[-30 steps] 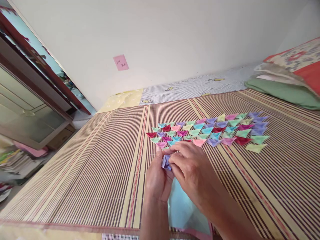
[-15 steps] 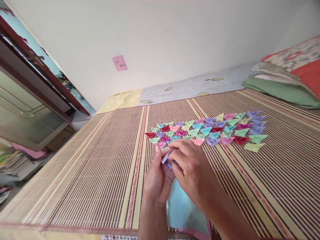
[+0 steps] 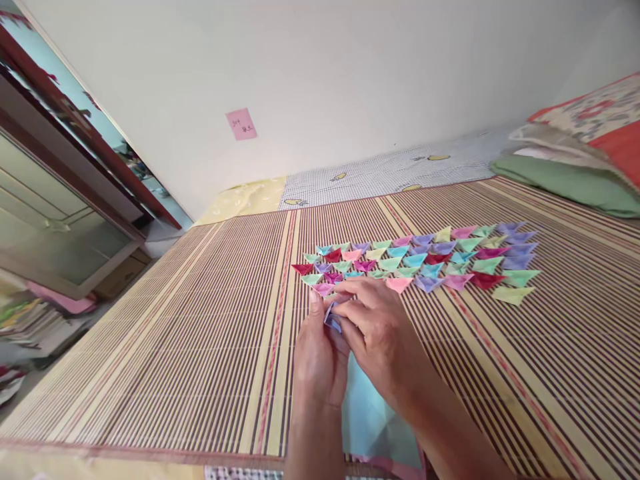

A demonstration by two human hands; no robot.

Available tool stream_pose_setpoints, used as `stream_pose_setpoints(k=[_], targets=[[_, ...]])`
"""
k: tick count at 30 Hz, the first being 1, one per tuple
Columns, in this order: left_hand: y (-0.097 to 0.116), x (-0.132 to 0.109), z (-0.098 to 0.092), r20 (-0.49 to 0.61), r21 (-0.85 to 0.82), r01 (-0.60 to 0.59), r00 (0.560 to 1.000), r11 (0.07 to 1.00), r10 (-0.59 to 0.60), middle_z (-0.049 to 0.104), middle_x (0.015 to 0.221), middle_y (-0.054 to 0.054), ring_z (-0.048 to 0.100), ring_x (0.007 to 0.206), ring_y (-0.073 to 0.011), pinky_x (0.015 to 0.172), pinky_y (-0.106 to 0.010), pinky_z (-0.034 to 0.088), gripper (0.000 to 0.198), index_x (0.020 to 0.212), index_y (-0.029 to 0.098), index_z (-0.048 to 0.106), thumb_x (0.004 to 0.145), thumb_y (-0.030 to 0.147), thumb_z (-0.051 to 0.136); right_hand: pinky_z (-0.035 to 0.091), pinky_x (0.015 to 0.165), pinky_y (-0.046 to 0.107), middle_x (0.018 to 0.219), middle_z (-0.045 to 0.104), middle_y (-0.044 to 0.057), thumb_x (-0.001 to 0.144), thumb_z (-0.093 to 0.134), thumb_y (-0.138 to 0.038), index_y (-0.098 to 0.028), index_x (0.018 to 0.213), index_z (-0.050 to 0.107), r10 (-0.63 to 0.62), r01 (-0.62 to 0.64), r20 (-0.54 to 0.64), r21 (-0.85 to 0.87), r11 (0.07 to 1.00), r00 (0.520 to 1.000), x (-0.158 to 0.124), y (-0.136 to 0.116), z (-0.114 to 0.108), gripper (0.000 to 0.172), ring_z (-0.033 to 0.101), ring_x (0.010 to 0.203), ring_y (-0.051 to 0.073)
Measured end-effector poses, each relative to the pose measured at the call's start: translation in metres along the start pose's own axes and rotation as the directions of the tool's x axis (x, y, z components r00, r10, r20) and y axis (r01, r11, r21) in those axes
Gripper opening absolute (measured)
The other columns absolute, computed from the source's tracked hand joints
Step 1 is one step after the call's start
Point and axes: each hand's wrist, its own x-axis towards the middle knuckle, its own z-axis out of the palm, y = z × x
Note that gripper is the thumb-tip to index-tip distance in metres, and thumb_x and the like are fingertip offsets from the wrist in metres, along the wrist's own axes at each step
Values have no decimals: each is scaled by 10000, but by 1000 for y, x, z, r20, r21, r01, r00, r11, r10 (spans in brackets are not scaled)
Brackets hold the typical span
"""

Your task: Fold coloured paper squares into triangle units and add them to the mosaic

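Left hand and right hand hold purple paper.
The left cradles it, apparently steadying it for the right's pinching fingers.

Matt paper, ribbed mat, smooth wall
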Motion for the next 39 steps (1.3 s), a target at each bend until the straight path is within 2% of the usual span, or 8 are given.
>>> stream_pose_setpoints(k=[9, 14, 18, 21, 24, 27, 31, 39], targets=[[3, -1, -1, -47, -86, 26, 998, 996, -30, 769, 999, -131, 742, 904, -169, 837, -246, 573, 356, 920, 84, 777, 1017, 394, 631, 504, 933, 454, 1108, 760, 77, 935, 638, -35, -196, 898, 773, 42, -43, 13, 72, 996, 999, 1, -1, -2, 214, 645, 1080, 275], [-3, 0, 0, -47, -41, 37, 998, 998, -38, 768, 959, -124, 746, 869, -181, 808, -272, 583, 368, 957, 90, 776, 1015, 420, 624, 494, 947, 463, 1122, 763, 76, 927, 602, -22, -204, 878, 755, 73, -74, 19, 73, 995, 997, 0, -2, 0, 243, 638, 1095, 278], [-6, 2, -1, -43, -32, 32, 999, 999, -33, 775, 991, -121, 747, 911, -190, 856, -286, 583, 349, 1004, 101, 785, 996, 423, 653, 487, 944, 460, 1115, 759, 72, 913, 612, -26, -201, 858, 739, 84, -84, 4, 81, 993, 996, 0, -3, 0, 223, 637, 1091, 277], [0, 2, -2, 17, -34, 48, 999, 998, -47, 776, 974, -138, 748, 945, -218, 876, -318, 590, 400, 953, 94, 797, 993, 460, 641, 484, 932, 451, 1099, 749, 67, 922, 608, -36, -203, 848, 728, 96, -95, -4, 100, 990, 995, 0, -2, -2, 219, 634, 1083, 269], [9, 1, -3, 106, 20, 91, 990, 996, -93, 775, 986, -163, 749, 974, -259, 865, -360, 602, 478, 1032, 86, 808, 956, 536, 663, 483, 921, 446, 1075, 744, 60, 926, 598, -40, -217, 837, 713, 100, -98, -22, 100, 990, 995, 1, 1, -5, 228, 634, 1060, 261], [14, -2, -3, 122, 94, 60, 990, 994, -72, 774, 1051, -156, 743, 980, -256, 860, -354, 603, 419, 1106, 107, 809, 884, 461, 775, 487, 926, 461, 1083, 741, 77, 918, 581, -34, -212, 812, 683, 101, -99, -29, 65, 993, 994, 2, 3, -6, 231, 634, 1063, 273], [10, -3, -1, 95, 137, 2, 995, 991, -15, 784, 1044, -138, 739, 1010, -254, 858, -323, 594, 299, 1036, 133, 836, 815, 334, 844, 492, 932, 479, 1092, 741, 93, 939, 566, -48, -202, 811, 660, 89, -88, -28, 20, 996, 996, 2, 4, -5, 221, 637, 1067, 289], [6, -2, -1, 80, 146, -46, 996, 988, 35, 794, 890, -111, 731, 778, -171, 638, -214, 549, 371, 969, 133, 851, 803, 465, 852, 469, 991, 505, 1132, 733, 97, 952, 578, -47, -181, 866, 678, -5, 5, 1, 6, 1000, 1000, 1, 5, -5, 189, 611, 1177, 316]])
